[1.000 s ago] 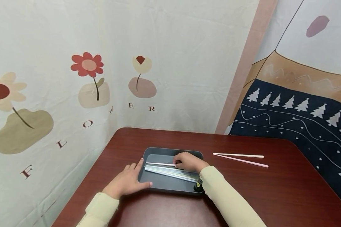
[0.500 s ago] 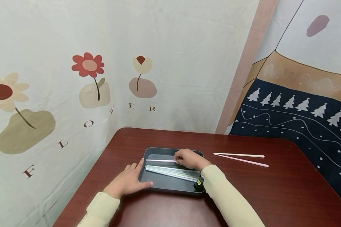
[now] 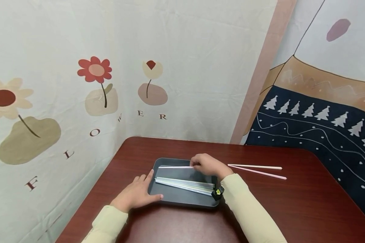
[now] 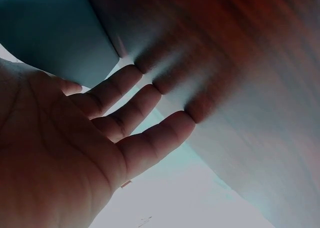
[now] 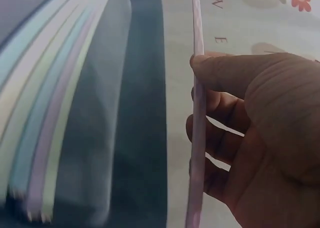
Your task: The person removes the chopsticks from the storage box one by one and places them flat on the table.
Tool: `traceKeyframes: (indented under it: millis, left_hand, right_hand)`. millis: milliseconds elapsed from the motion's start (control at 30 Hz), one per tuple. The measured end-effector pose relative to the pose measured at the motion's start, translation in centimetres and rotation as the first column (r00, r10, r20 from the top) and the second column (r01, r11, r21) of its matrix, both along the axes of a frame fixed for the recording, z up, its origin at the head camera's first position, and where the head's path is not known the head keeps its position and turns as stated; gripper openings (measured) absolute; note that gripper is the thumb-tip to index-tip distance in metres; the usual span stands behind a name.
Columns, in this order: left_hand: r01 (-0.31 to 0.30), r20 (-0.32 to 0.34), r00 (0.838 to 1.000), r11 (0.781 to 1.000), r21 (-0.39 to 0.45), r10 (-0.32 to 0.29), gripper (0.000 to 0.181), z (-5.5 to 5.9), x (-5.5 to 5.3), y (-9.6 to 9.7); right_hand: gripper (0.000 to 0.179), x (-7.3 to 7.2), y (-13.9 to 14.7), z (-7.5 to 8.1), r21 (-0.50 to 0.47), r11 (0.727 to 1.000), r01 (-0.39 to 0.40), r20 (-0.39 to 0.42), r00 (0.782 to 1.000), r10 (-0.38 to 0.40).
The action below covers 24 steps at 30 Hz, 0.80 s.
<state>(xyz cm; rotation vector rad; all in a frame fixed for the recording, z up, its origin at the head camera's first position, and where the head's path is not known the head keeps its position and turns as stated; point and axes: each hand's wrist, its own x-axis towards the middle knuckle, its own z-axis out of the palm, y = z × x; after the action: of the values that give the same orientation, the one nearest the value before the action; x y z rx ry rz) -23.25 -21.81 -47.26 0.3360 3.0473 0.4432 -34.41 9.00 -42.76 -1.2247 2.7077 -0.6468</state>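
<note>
Two thin pastel sticks (image 3: 257,166) lay outside the grey rectangular tray (image 3: 179,195); several others (image 3: 185,185) remained inside. Right hand (image 3: 210,164) pinched a pink stick (image 3: 174,167), left hand (image 3: 137,194) spread.

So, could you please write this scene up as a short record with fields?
Right hand: pinches a thin pale pink stick, apart from the bundle
Left hand: fingers spread, at the left end of a dark grey rectangular tray
In tray: a bundle of thin pastel sticks
Right of tray: a thin cream stick and a second pink stick, in a narrow V
Surface: reddish-brown wood-grained table
</note>
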Motion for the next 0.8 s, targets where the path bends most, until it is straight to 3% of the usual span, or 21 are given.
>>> traceKeyframes:
  millis: [367, 800]
  left_hand:
    - [0.006, -0.003, 1.000, 1.000, 0.008, -0.006, 0.120, -0.2, 0.0, -0.2]
    - [0.016, 0.001, 1.000, 1.000, 0.001, -0.016, 0.119, -0.1, -0.1, -0.1]
  right_hand:
    - [0.012, 0.8, 4.5, 1.6, -0.019, 0.997, 0.069, -0.010, 0.998, -0.069]
    - [0.011, 1.2, 12.0, 0.8, -0.026, 0.982, 0.186, -0.009, 0.982, -0.187]
